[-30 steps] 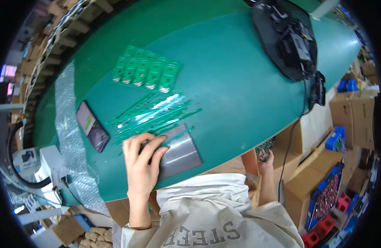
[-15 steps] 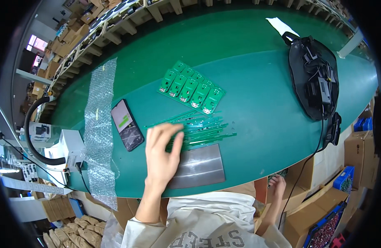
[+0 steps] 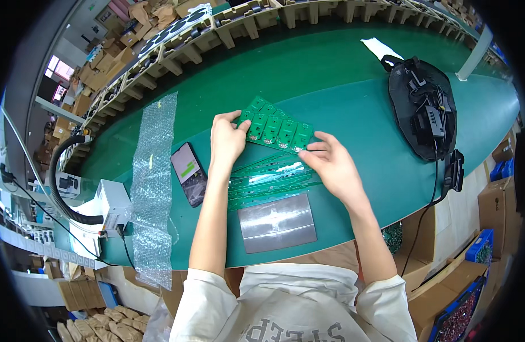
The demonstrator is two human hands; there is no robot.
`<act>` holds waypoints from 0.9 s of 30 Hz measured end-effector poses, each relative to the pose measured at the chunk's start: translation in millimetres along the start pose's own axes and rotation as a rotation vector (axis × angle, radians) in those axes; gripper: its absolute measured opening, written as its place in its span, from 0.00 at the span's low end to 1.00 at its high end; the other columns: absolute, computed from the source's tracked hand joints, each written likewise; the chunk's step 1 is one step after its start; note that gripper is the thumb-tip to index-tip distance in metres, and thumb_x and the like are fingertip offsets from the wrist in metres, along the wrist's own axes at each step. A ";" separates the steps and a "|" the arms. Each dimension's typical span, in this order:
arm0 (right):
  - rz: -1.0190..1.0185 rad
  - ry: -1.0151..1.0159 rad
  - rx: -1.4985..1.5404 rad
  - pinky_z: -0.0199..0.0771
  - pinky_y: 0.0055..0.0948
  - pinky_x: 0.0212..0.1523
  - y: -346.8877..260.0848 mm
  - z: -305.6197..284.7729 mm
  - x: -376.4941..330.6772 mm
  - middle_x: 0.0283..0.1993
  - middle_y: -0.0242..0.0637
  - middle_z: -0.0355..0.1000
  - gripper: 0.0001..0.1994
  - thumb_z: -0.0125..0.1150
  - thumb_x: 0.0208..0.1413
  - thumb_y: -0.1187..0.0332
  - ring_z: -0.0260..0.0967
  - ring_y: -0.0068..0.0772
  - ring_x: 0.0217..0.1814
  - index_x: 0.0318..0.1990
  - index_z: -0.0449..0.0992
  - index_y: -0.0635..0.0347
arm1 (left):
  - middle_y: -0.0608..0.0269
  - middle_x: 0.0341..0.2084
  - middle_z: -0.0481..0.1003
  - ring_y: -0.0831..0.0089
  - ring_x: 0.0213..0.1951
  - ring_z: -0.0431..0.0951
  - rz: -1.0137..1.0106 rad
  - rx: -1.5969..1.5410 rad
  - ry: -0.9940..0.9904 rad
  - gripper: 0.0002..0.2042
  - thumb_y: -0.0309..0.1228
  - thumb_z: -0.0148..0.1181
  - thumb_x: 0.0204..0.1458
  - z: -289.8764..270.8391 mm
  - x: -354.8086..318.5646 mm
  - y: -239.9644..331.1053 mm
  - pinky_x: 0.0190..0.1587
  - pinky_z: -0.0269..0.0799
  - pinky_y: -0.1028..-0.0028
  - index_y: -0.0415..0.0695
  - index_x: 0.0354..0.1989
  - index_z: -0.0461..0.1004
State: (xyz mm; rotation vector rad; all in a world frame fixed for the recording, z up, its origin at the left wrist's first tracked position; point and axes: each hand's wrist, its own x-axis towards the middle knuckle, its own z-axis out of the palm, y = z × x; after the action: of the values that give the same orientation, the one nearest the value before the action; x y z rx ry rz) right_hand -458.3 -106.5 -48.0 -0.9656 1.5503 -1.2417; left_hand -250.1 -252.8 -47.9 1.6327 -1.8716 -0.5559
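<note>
A green circuit board panel (image 3: 279, 130), divided into several small boards, is held by its two ends. My left hand (image 3: 228, 138) pinches its left end, thumb on top. At its lower right corner my right hand (image 3: 334, 167) grips it between thumb and fingers. Part of another green panel (image 3: 261, 105) shows behind it, on the far side. Nearer to me lies a loose pile of thin green circuit board strips (image 3: 268, 183), partly below my right hand. A grey metal plate (image 3: 278, 223) with straight lines across it rests between the strips and the table's near edge.
Left of my left forearm lie a phone (image 3: 189, 175) and a long sheet of bubble wrap (image 3: 152, 194). A white box-shaped device (image 3: 113, 203) with a black hose stands farther left. On the right is a black bag (image 3: 419, 108) with cables. Below the edge, a carton (image 3: 417, 246) holds circuit boards.
My left hand has moved from the strips up to the panel. My right hand has risen from the carton at lower right to grip the panel's other end. The panel has turned slightly.
</note>
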 end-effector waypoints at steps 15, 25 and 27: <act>-0.380 -0.019 -0.436 0.75 0.36 0.41 0.6 -21.6 -104.0 0.37 0.42 0.76 0.08 0.69 0.58 0.77 0.75 0.45 0.38 0.45 0.81 0.65 | 0.55 0.38 0.85 0.65 0.41 0.85 -0.043 -0.388 -0.088 0.10 0.15 0.71 0.52 -83.0 -211.0 -9.8 0.46 0.79 0.69 0.37 0.42 0.84; -0.429 0.013 -0.581 0.75 0.38 0.40 -6.6 -18.3 -91.5 0.37 0.42 0.79 0.06 0.71 0.54 0.78 0.75 0.45 0.39 0.40 0.82 0.65 | 0.57 0.33 0.84 0.67 0.35 0.83 0.094 -0.232 0.013 0.08 0.14 0.70 0.50 -76.7 -198.3 0.2 0.40 0.77 0.72 0.36 0.38 0.82; -0.441 -0.039 -0.653 0.75 0.39 0.41 -14.8 -22.6 -92.3 0.38 0.41 0.79 0.07 0.71 0.53 0.78 0.75 0.46 0.39 0.39 0.82 0.65 | 0.57 0.37 0.84 0.62 0.39 0.83 0.173 -0.122 -0.016 0.09 0.15 0.71 0.49 -83.8 -199.2 6.1 0.44 0.78 0.68 0.38 0.39 0.83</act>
State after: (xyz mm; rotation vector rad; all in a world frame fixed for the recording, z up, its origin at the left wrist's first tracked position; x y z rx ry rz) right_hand -452.5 -16.1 -15.5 -1.8160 1.8103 -0.9907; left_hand -183.5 -50.1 -13.1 1.3767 -1.9290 -0.5977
